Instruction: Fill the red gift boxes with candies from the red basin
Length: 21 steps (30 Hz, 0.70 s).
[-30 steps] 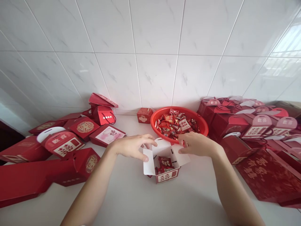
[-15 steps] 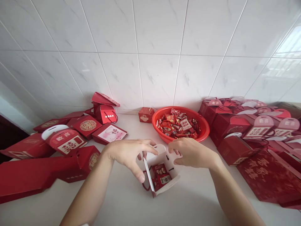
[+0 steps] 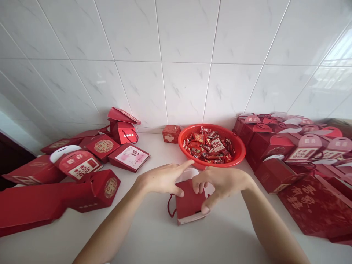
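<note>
A small red gift box with a white inside and a dark red cord handle at its left stands on the white tabletop in front of me. Its red flap is folded over the top, so the contents are hidden. My left hand is at the box's left and back, index finger stretched out and thumb at the flap's edge. Over the right side is my right hand, its bent fingers on the red flap and its thumb by the front right edge. Behind both hands sits a red plastic basin of wrapped candies.
Red boxes lie in a group at the left, with a red box bearing a pink picture beside them. Many more handled boxes crowd the right. A small red box stands against the tiled wall.
The box was open, with red packets visible inside. Now a red flap covers its top. Both hands have come closer together over it, the left moving right.
</note>
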Tool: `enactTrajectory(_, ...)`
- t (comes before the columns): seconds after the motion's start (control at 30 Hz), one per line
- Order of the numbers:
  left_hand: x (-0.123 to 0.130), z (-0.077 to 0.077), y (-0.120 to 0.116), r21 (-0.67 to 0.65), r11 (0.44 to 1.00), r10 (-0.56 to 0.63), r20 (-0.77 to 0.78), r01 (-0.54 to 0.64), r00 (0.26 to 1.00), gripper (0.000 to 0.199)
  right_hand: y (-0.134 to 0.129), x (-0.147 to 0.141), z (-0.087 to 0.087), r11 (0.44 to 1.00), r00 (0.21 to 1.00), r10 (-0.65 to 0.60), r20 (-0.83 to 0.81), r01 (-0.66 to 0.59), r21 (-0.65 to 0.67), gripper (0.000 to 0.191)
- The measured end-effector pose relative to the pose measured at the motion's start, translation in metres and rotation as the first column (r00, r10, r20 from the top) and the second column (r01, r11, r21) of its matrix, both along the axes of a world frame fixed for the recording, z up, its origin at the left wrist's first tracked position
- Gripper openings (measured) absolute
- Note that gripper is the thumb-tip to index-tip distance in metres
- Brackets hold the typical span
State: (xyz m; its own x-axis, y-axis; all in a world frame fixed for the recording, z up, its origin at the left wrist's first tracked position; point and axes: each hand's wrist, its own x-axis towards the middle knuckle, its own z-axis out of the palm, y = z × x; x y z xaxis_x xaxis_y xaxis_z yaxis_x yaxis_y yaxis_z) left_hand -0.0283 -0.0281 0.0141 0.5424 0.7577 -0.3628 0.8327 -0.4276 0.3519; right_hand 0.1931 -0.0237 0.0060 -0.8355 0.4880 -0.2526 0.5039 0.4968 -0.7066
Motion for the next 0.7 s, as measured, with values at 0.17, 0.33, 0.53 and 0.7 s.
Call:
enactTrajectory(0.17, 0.003, 0.002, -0.002, 0.013, 0.999, -0.032, -0.022, 0.032, 0.999, 0.052, 0.0, -0.001, 0.002, 0.997, 0.996, 0.037, 0.075, -0.041, 0.058, 0.042)
enactTrajectory(0.33, 0.005, 0.002, -0.001, 0.02, 0.997, -0.073, -0.011, 0.074, 0.997, 0.027, -0.004, -0.006, 0.006, 0.989, 0.988, -0.028, 0.153, 0.005, 0.149, 0.014)
enactTrajectory(0.53, 0.002, 0.0, 0.0, -0.008, 0.991, -0.134, -0.007, 0.134, 0.991, 0.017, -0.005, -0.011, 0.002, 0.93, 0.903, -0.199, 0.38, 0.051, 0.365, 0.029)
enactTrajectory(0.7, 0.0, -0.003, -0.004, -0.032, 0.981, -0.191, 0.038, 0.192, 0.981, 0.025, -0.002, -0.009, -0.002, 0.914, 0.87, -0.263, 0.417, 0.085, 0.398, 0.042)
